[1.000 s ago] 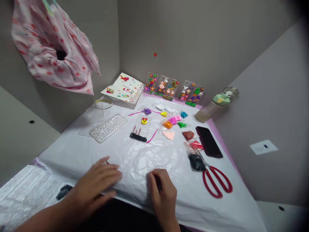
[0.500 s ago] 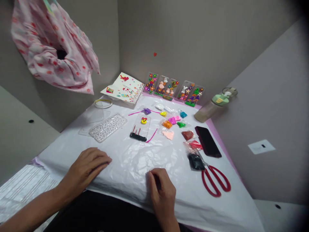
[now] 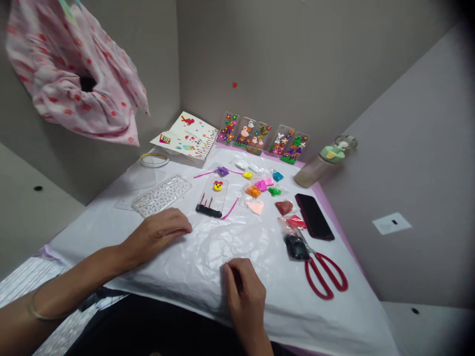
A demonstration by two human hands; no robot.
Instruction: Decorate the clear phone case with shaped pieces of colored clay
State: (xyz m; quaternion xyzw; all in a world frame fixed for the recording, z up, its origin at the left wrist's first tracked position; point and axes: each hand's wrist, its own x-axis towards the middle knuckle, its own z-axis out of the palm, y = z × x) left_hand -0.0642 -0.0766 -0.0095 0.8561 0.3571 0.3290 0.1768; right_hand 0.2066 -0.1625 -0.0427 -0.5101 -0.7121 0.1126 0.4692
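My left hand (image 3: pixel 159 233) is over the white plastic sheet (image 3: pixel 208 264), palm down with its fingers stretched out, just in front of a clear patterned phone case (image 3: pixel 162 196). Closer to the table's front edge, my right hand (image 3: pixel 245 289) rests with its fingers curled in a pinch; anything inside is hidden. Beyond the hands lies a clear phone case (image 3: pixel 217 200) bearing a yellow clay face with red ears, brown stalks and a black strip at its lower end. A pink tool (image 3: pixel 230 208) lies beside that case, near neither hand's fingertips.
Several clay packets, such as orange clay (image 3: pixel 253 191) and black clay (image 3: pixel 296 246), spread to the right. Red-handled scissors (image 3: pixel 326 274), a dark phone (image 3: pixel 314 216) and a bottle (image 3: pixel 309 170) stand or lie along that side. Decorated cases (image 3: pixel 281 140) lean on the wall; pink cloth (image 3: pixel 115 99) hangs left.
My left hand has moved forward and to the right, towards the case with the yellow face. My right hand keeps its curled pose, and the view has shifted slightly.
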